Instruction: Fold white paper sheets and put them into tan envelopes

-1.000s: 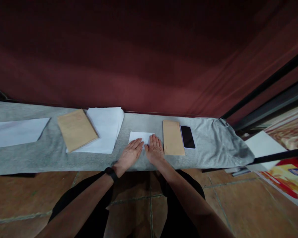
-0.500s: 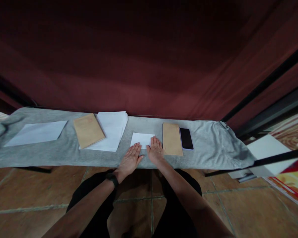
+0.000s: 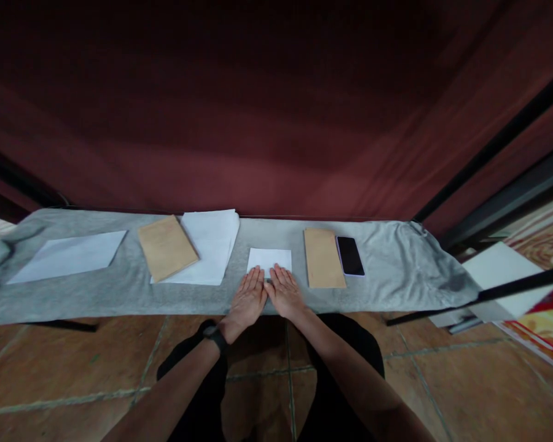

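A small white folded paper point(image 3: 270, 258) lies flat on the grey cloth in front of me. My left hand point(image 3: 251, 298) rests palm down over its lower left part, fingers stretched out. Close beside it, my right hand point(image 3: 284, 293) lies flat on the paper's lower edge, its fingers extended too. The two thumbs nearly meet, and the hands cover the near edge of the paper. To the right is a brown envelope point(image 3: 325, 259), apart from my right hand.
A dark-screened phone point(image 3: 350, 256) lies right of the envelope. On the left, a stack of brown envelopes point(image 3: 166, 248) overlaps white sheets point(image 3: 214, 245). Farther left lies another white sheet point(image 3: 71, 255). The narrow cloth-covered table point(image 3: 396, 270) stands against a dark red curtain point(image 3: 276, 153).
My right hand has slid left along the paper's near edge, closer to my left hand. More of the paper's right side now shows. The view has shifted slightly.
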A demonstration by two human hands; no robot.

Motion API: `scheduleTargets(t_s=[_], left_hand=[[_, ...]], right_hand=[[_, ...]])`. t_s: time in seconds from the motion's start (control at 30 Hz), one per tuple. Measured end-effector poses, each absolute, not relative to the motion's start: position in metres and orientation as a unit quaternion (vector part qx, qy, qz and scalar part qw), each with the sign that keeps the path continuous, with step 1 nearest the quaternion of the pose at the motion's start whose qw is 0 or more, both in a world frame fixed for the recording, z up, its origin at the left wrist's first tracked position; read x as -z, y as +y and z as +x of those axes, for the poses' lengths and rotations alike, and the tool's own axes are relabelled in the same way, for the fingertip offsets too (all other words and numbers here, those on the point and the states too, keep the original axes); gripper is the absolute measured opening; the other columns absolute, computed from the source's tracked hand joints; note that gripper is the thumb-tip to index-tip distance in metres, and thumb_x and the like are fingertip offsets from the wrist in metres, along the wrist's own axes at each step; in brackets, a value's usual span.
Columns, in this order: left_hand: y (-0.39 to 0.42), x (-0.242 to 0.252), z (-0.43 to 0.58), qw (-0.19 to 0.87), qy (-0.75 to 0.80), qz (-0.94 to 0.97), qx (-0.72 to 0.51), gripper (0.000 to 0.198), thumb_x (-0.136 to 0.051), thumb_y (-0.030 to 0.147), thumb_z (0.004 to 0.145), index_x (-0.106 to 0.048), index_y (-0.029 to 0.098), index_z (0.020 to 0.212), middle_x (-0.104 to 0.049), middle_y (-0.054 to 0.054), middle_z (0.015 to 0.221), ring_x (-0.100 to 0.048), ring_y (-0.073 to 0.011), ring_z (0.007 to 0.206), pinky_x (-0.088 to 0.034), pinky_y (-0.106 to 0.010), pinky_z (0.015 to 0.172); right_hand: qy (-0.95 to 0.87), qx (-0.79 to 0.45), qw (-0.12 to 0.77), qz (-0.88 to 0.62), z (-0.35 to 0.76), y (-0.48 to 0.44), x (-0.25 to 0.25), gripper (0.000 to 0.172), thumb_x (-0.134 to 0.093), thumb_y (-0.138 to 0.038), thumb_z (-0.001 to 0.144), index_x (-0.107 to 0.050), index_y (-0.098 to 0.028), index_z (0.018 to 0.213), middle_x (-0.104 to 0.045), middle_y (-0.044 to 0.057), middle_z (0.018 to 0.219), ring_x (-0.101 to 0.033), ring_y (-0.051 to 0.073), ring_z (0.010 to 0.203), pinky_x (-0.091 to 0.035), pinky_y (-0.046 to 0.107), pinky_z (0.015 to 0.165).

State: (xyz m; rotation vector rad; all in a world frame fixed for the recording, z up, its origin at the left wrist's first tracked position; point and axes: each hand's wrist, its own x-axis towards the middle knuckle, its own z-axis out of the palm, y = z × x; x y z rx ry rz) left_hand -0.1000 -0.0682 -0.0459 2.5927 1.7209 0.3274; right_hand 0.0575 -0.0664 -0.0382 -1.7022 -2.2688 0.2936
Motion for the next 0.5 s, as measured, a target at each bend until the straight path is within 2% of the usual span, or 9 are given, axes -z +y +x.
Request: scheduleTargets(t_s=[0.2, 0.5], left_hand=[[-0.069, 0.047, -0.098, -0.017, 0.557, 0.820, -0.127, 0.061, -0.034, 0.025, 0.097, -0.040, 0.005, 0.154, -0.043, -0.021, 0.159, -0.034, -0.0281, 0.152, -0.035, -0.049, 0.122], [-0.053, 0.051, -0.101, -0.017, 0.578, 0.804, -0.136, 0.061, -0.034, 0.031, 0.099, -0.040, 0.005, 0.154, -0.044, -0.020, 0.159, -0.037, -0.0292, 0.151, -0.033, -0.049, 0.123]], right_hand=[[-0.793, -0.071, 0.149, -0.586, 0.059, -0.062, 0.042, 0.055, -0.038, -0.041, 0.107, -0.042, -0.014, 0.156, -0.036, 0.011, 0.164, -0.034, 0.023, 0.153, -0.027, 0.044, 0.126], [-0.775, -0.028, 0.173, -0.607, 0.054, -0.053, 0.047, 0.057, -0.038, -0.040, 0.108, -0.039, -0.010, 0.157, -0.035, 0.013, 0.164, -0.034, 0.025, 0.153, -0.028, 0.043, 0.125]])
